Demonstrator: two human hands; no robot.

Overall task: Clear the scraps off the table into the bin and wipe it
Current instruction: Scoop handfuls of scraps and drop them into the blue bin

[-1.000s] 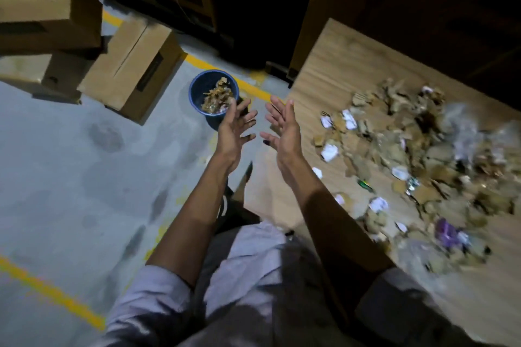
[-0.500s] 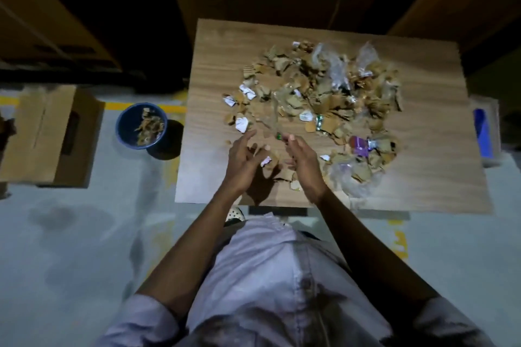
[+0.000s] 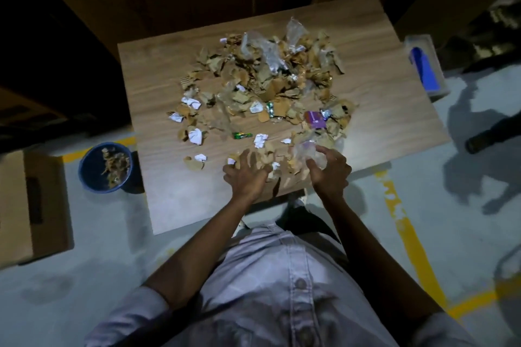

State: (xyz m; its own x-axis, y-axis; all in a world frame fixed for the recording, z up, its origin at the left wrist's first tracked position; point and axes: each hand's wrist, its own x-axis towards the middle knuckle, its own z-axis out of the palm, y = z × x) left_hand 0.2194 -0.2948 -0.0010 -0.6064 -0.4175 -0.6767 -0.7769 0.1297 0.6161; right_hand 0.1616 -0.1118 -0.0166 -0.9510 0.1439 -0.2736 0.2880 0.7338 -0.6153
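A wooden table (image 3: 158,93) carries a wide heap of scraps (image 3: 265,84): torn cardboard, crumpled white paper, clear plastic, a green wrapper and a purple wrapper (image 3: 314,119). My left hand (image 3: 248,175) lies spread on the cardboard bits at the near edge of the heap, fingers slightly curled over them. My right hand (image 3: 327,169) curls its fingers round a crumpled piece of clear plastic (image 3: 306,153) beside it. The blue bin (image 3: 90,175) stands on the floor left of the table, with some scraps inside.
A cardboard box (image 3: 31,205) sits on the floor left of the bin. A clear tray with a blue object (image 3: 424,67) lies off the table's right side. Yellow floor lines run under and right of the table. Dark cartons stand behind.
Both hands left the bin on the left, empty, and came back to the table. They now sit in the near edge of the heap, the right one gathering plastic.
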